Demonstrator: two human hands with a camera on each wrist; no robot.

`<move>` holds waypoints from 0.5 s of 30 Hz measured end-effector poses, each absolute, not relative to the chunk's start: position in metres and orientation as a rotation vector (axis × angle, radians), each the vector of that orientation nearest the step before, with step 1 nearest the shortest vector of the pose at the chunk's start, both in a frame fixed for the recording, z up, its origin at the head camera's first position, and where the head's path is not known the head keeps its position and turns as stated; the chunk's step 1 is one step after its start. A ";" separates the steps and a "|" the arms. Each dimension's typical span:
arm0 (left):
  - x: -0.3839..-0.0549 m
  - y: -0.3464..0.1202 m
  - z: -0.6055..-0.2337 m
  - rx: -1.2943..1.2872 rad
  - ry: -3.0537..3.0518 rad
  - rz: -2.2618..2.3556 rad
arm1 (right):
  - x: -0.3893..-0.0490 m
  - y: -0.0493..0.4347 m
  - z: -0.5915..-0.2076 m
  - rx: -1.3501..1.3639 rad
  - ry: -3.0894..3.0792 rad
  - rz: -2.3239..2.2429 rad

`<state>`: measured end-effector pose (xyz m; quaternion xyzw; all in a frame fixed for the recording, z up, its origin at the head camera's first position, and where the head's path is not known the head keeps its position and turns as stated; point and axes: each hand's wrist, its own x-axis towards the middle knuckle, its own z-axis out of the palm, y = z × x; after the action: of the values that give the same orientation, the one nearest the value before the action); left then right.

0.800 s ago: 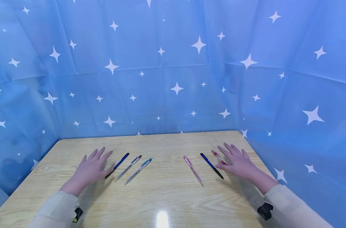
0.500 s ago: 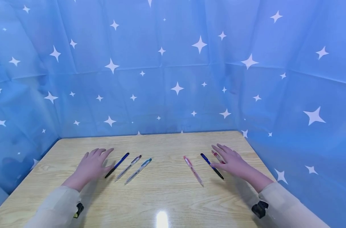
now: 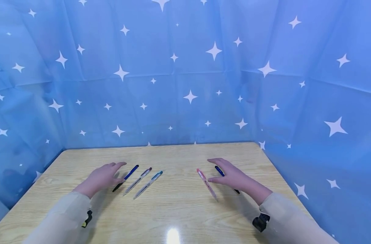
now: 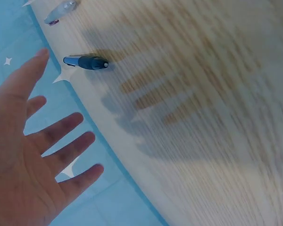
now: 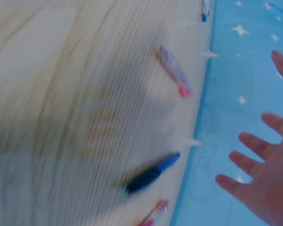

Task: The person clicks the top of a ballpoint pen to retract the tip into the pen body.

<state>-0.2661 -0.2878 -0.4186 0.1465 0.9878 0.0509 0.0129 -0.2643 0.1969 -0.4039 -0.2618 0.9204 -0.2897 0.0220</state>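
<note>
The pens lie on the bench in two groups, lower centre of the head frame. Left of centre, you have a blue-and-black pen [image 3: 130, 174], a dark-topped clear pen [image 3: 138, 181] and a teal-topped clear pen [image 3: 148, 184], side by side and slanting the same way, up to the right. Right of centre, a pink pen [image 3: 209, 187] slants the other way, with a second blue-and-black pen [image 3: 219, 170] beside it, its middle hidden under your right hand [image 3: 231, 177]. A red-and-clear pen [image 5: 154, 215] shows at the bottom edge of the right wrist frame, cut off and blurred.

Your left hand [image 3: 102, 178] is nearest the first blue-and-black pen; the left wrist view shows a gap between thumb and pen. Its fingers are spread and hold nothing. Your right hand's fingers are spread too, holding nothing, with its thumb tip overlapping the pink pen in the head view; the right wrist view shows that hand apart from it.

Pale sleeves cover your forearms, with a black device [image 3: 87, 219] at the left cuff and another [image 3: 260, 222] at the right. The wood-grain bench [image 3: 176, 213] carries a bright reflection at bottom centre. A blue curtain [image 3: 161, 51] with white stars fills the upper frame.
</note>
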 end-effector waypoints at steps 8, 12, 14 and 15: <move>-0.277 -0.288 -0.425 0.457 2.906 0.380 | -0.264 0.160 -0.408 -0.862 2.746 -0.927; -0.275 -0.288 -0.427 0.441 2.848 0.486 | -0.265 0.144 -0.412 -0.923 2.675 -0.942; -0.274 -0.287 -0.427 0.429 2.833 0.531 | -0.266 0.136 -0.414 -0.938 2.652 -0.938; -0.274 -0.287 -0.427 0.417 2.827 0.553 | -0.267 0.132 -0.415 -0.944 2.642 -0.933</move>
<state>-0.2738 -0.2871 -0.4271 0.1422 0.9648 0.1887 0.1154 -0.2667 0.1319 -0.4149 -0.3180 0.8898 -0.3141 0.0924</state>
